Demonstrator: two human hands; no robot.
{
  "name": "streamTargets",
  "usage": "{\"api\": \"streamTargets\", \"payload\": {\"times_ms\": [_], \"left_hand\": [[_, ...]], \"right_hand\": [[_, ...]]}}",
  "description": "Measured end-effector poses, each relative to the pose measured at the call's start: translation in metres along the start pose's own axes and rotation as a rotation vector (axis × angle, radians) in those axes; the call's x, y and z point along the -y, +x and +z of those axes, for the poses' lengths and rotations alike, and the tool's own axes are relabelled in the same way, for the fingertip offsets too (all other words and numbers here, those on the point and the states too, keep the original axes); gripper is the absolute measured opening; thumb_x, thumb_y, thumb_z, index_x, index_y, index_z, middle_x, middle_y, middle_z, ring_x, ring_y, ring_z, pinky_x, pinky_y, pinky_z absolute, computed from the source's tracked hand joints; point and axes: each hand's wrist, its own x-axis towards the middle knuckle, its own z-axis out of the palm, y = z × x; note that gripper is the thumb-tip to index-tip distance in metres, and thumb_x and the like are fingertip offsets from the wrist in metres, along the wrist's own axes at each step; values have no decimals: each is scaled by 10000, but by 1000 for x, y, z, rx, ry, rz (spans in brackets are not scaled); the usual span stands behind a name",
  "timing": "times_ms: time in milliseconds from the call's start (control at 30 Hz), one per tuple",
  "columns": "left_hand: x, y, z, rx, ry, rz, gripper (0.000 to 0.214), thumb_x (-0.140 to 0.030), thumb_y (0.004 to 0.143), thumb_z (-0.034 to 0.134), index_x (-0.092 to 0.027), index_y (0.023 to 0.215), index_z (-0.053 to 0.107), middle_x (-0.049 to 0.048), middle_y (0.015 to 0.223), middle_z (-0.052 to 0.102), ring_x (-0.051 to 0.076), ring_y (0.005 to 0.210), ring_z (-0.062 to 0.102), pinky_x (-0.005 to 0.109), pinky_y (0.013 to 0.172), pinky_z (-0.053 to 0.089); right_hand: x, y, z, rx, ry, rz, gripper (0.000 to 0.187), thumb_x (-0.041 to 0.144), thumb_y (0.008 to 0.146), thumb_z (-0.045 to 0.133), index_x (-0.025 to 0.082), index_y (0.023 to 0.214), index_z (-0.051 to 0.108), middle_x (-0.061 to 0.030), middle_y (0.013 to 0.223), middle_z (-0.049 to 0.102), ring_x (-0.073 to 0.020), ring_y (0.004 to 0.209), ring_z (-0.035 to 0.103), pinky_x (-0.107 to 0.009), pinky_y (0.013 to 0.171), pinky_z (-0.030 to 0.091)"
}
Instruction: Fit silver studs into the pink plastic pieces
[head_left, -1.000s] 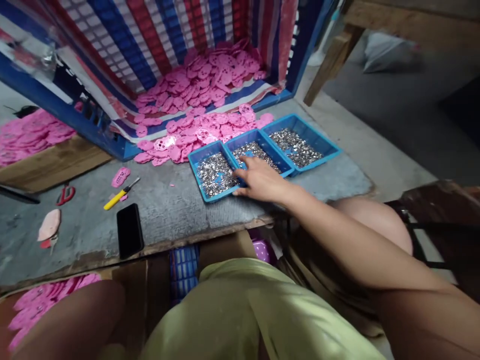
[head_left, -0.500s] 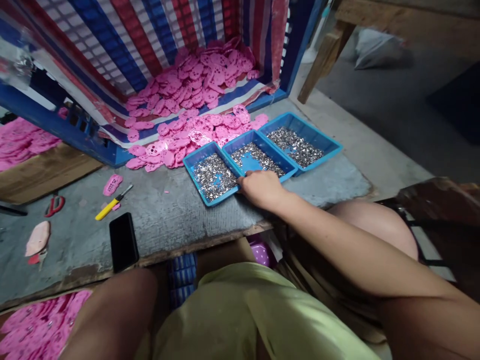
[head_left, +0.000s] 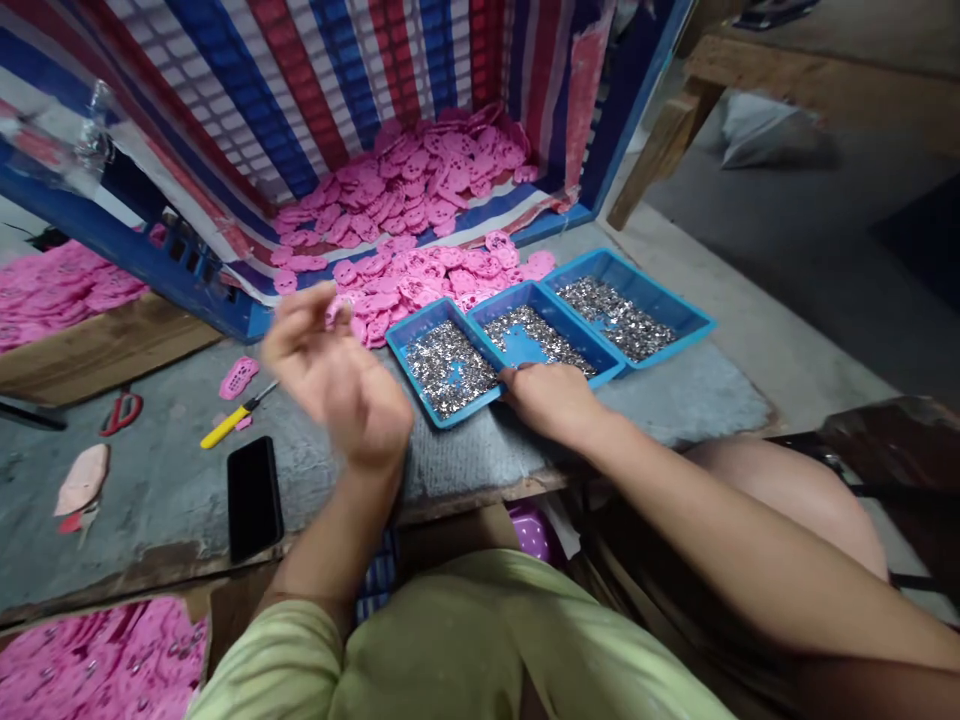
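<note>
My right hand [head_left: 551, 400] is closed on the near rim of the middle blue tray [head_left: 609, 368], by the corner where it meets the left blue tray [head_left: 450, 418]. Small shiny metal pieces [head_left: 454, 362] lie scattered over the tray floors. My left hand [head_left: 341, 390] is raised over the bench, left of the trays, slightly blurred. Its fingers are half curled and apart, with nothing clearly held. Behind its fingertips spreads a heap of flat pink pieces with holes [head_left: 442, 275]. A third blue tray [head_left: 675, 300], also with metal pieces, adjoins on the right.
A blue crate lined with striped cloth [head_left: 300, 90] lies open at the back with more pink pieces. Leftward on the bench are a black phone [head_left: 255, 500], a yellow-handled tool [head_left: 225, 427] and red-handled scissors [head_left: 122, 412]. A box of pink pieces [head_left: 105, 660] stands below the bench edge.
My left hand has come up into view over the bench. My right hand keeps its place at the tray rim. The whole view has shifted slightly.
</note>
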Motion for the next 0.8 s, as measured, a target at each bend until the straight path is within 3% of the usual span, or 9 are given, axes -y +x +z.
{"api": "streamTargets", "payload": {"times_ms": [67,133,267,367,467,567,800], "left_hand": [[17,8,19,-78,-73,-21,418,-248,981,487,-318,1391,452,67,1437,538,234,1343,582,418,1126,510],[35,24,37,-35,-55,-77,400,-188,913,535,-265,1303,487,90,1349,578,214,1237,628,372,1063,537],[60,69,56,310,334,-43,491,-60,880,492,-234,1333,568,109,1424,585,224,1335,553,385,1148,454],[66,97,62,667,723,18,584,-51,880,474,-256,1410,608,93,1593,499,313,1499,380,504,1208,341],[70,112,67,869,889,49,525,-107,899,509,-266,1374,665,107,1573,533,382,1479,375,593,1184,268],[75,120,72,895,890,43,444,-95,870,541,-241,1238,742,143,1351,665,387,1380,469,599,1170,230],[78,136,70,770,659,-85,234,-50,694,694,-184,877,749,136,1157,692,394,1323,511,566,1190,255]], "right_hand": [[1,2,-1,5,11,10,356,246,1021,436,161,1237,706,-204,1188,762,-382,1115,750,-435,855,584],[2,3,-1,7,20,17,357,264,1022,437,164,1237,704,-198,1197,758,-383,1119,748,-430,856,584],[5,5,-1,-7,5,22,364,265,1022,432,162,1247,699,-185,1191,755,-376,1105,752,-425,855,584],[6,6,-2,5,7,18,365,295,1023,454,174,1267,697,-173,1209,743,-363,1100,753,-414,840,583],[6,7,-2,7,17,10,368,363,1021,498,176,1259,707,-167,1223,730,-344,1088,749,-399,828,578],[6,7,-2,-3,25,-4,384,404,1021,514,163,1237,722,-168,1202,729,-329,1070,742,-395,830,567],[3,4,-4,39,57,-35,422,444,1024,522,157,1269,711,-173,1223,715,-332,1064,730,-418,845,558]]}}
